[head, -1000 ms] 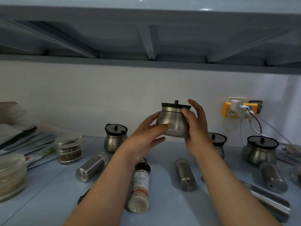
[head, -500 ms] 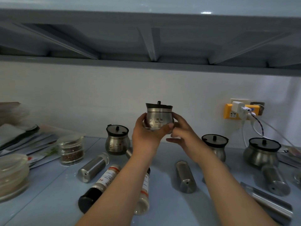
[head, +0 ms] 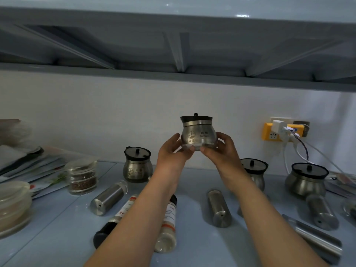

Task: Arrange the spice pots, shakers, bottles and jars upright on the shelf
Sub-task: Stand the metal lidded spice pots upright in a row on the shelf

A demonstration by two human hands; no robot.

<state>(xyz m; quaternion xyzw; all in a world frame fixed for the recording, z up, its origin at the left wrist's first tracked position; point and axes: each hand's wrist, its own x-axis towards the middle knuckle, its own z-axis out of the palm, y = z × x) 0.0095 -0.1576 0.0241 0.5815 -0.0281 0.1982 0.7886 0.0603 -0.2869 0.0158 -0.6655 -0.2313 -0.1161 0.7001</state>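
Observation:
A steel spice pot [head: 198, 132] with a black lid is held upright in the air above the blue shelf surface [head: 192, 243]. My left hand [head: 174, 151] grips its left side and base, my right hand [head: 221, 149] grips its right side. Three more steel pots stand upright at the back: one at the left [head: 137, 165], one behind my right arm [head: 255, 173], one at the right [head: 306, 179]. Steel shakers lie on their sides [head: 108, 198] [head: 218, 208] [head: 320, 211]. Two labelled bottles [head: 167, 228] [head: 115, 220] lie flat under my left arm.
A glass jar [head: 81, 177] with brown spice stands at the left beside stacked plates [head: 13, 205] and packets. A yellow socket [head: 273, 132] with plugs and cables hangs on the back wall at the right. An upper shelf [head: 173, 74] runs overhead.
The pot shifted left and then rose and came back toward the centre. Its printed side now faces me, and both hands hold it lower, near its base.

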